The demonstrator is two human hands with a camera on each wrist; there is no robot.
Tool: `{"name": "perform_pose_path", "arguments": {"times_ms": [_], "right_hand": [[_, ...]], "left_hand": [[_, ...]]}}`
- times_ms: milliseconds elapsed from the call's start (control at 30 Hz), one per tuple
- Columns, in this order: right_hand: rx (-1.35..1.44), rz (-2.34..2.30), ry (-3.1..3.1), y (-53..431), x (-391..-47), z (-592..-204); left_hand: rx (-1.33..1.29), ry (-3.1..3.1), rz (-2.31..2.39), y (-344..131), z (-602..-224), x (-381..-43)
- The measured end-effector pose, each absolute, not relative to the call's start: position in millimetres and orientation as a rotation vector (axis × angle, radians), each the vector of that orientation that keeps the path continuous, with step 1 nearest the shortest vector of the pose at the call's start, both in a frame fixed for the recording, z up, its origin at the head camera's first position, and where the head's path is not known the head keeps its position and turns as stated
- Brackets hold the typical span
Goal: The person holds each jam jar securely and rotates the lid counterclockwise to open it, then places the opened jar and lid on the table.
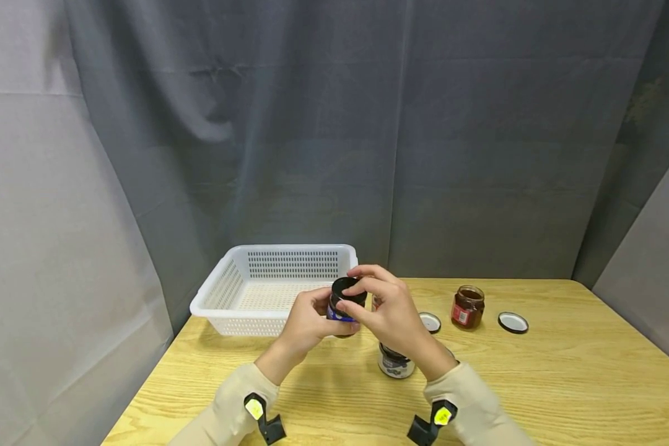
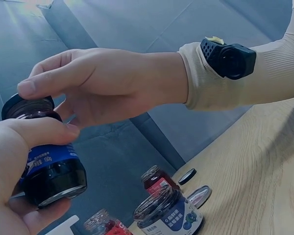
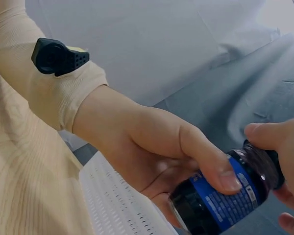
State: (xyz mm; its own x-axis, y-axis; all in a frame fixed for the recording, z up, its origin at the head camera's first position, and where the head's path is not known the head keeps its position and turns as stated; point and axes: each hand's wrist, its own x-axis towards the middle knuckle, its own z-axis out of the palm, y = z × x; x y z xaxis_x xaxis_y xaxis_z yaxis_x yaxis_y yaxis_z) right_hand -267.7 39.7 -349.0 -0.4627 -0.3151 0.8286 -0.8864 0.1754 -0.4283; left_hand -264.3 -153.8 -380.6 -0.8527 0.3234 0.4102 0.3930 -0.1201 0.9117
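Observation:
My left hand (image 1: 303, 322) grips a dark glass jar (image 2: 56, 166) with a blue label, holding it tilted above the table. Fingers and thumb of my right hand (image 1: 396, 310) pinch the black lid (image 2: 11, 105) at the jar's top. Glass neck shows just below the lid in the left wrist view. Nearest under the right hand stands a lidless jar (image 1: 396, 364) with a white and blue blueberry label, partly hidden by that hand in the head view. Another open jar (image 2: 108, 225) with a red label is mostly hidden behind the right hand.
A white perforated basket (image 1: 203, 306) sits at the back left, close behind the left hand. To the right are an open red-labelled jar (image 1: 468, 310) and loose upturned lids, one lid (image 1: 513, 322) far right, another lid (image 1: 430, 322) nearer the hand. A grey curtain (image 1: 312, 155) hangs behind the table.

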Motion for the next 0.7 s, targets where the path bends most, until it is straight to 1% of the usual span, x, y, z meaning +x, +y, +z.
{"name": "perform_pose_path", "arguments": {"times_ms": [267, 700], "right_hand": [[1.185, 1.241, -1.893, 43.9, -269.0, -346.6], [1.199, 1.263, -1.882, 44.7, -270.0, -348.3]], "left_hand": [[-0.768, -2.099, -2.050, -156.0, -379.9, -265.7], [-0.781, -2.087, -2.041, -155.8, -377.0, -263.6]]}}
